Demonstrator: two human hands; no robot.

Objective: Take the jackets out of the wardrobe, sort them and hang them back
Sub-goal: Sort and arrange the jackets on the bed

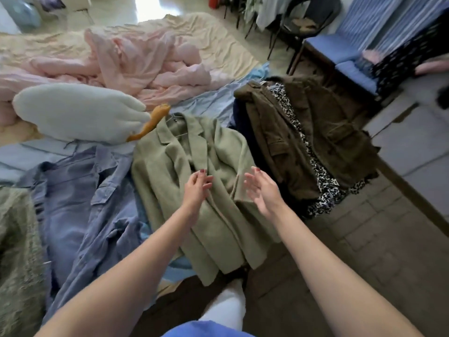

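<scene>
A light green jacket [170,176] lies flat on the bed in the middle, still on a wire hanger at its collar. My left hand [196,188] hovers just above its front with relaxed fingers, holding nothing. My right hand [261,190] is beside it over the folded sleeve, palm turned inward, fingers loose and empty. To the right a dark brown jacket [315,132] lies over a black-and-white patterned garment [323,188]. A blue-purple jacket [80,210] is spread on the left, with a fuzzy green garment [17,239] at the left edge.
A white plush toy [73,113] with an orange part lies behind the green jacket. Crumpled pink bedding [136,62] fills the back of the bed. A blue chair [352,59] with clothes stands at the right; brown flooring [364,239] runs beside the bed.
</scene>
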